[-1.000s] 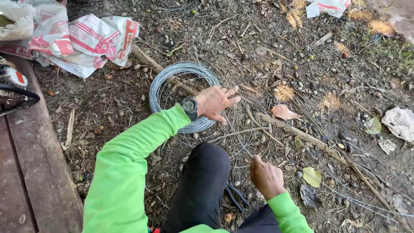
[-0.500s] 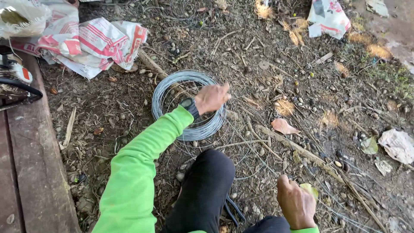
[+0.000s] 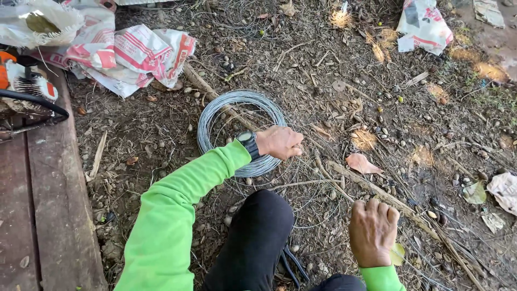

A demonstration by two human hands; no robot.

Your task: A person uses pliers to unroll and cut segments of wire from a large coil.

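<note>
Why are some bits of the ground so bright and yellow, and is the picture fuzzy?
Head view: sun patches glare yellow at top right; the rest lies in even shade. The left hand, wire coil and right hand look sharp; the thin loose wire is hard to trace.

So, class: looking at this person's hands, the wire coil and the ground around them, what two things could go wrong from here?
1. The left hand rests on the wire coil; its loose outer turns may spring up and tangle or scratch the hand.
2. The right hand looks closed in a fist near a thin strand of wire on the ground; pulled taut, it could cut into bare fingers or snag on the long stick.
</note>
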